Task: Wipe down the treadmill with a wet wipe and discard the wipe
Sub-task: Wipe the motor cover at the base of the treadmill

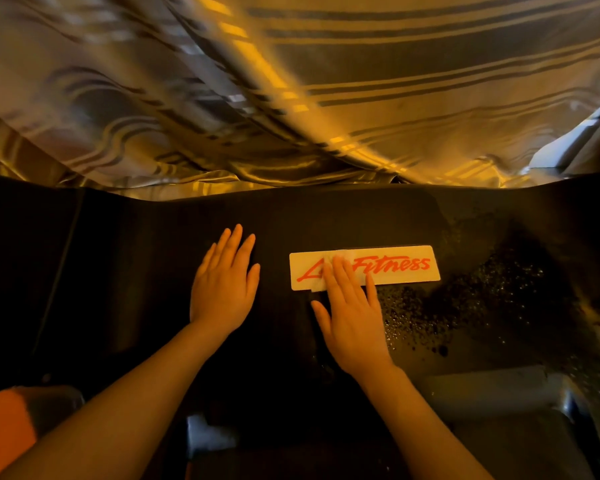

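I have one view only, from the head camera. It looks forward and steeply down, wide-angle, with edges bowed. It sits close above the dark treadmill cover [361, 220]; both forearms enter from the bottom edge. Striped fabric [291, 81] fills the upper half, just behind the cover.

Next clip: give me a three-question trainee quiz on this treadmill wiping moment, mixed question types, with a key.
1. True or false: the left hand lies flat on the dark treadmill cover, holding nothing.
2. The right hand presses the wet wipe against which thing? A) the striped curtain B) the white logo label C) the orange object
3. Fill in: the wet speckles lie to the ____ of the right hand.

Key: 1 true; 2 B; 3 right.
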`<state>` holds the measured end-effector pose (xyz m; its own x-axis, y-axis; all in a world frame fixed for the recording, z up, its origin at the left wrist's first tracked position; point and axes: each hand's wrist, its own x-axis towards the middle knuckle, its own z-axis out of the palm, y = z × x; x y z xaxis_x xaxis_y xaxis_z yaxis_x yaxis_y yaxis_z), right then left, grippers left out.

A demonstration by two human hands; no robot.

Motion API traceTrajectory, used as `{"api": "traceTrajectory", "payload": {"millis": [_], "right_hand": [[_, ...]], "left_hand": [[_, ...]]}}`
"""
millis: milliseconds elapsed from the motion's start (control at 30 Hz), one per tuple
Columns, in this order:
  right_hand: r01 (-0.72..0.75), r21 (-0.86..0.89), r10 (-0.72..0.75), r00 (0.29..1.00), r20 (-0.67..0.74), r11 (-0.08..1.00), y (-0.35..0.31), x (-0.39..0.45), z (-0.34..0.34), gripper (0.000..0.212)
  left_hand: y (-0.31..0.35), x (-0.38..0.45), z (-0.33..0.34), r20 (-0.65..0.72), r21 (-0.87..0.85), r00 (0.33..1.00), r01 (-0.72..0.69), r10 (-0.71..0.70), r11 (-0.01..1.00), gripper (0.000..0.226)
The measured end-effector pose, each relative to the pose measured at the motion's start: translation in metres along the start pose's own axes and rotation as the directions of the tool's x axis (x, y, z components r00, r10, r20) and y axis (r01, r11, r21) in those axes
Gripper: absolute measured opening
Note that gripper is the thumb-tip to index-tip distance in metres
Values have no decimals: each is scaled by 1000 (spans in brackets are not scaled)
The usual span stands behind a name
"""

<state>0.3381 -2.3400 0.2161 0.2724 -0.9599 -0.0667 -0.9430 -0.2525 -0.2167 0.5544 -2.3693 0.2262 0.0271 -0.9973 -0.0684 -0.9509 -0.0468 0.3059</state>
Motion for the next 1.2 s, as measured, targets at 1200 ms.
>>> {"api": "traceTrajectory", "payload": {"millis": [1200], "right_hand": [[-126,76,121,990,66,989,-28,3,-2,91]], "left_hand": [[-1,0,3,-14,21,1000,4,-4,1000,54]]}}
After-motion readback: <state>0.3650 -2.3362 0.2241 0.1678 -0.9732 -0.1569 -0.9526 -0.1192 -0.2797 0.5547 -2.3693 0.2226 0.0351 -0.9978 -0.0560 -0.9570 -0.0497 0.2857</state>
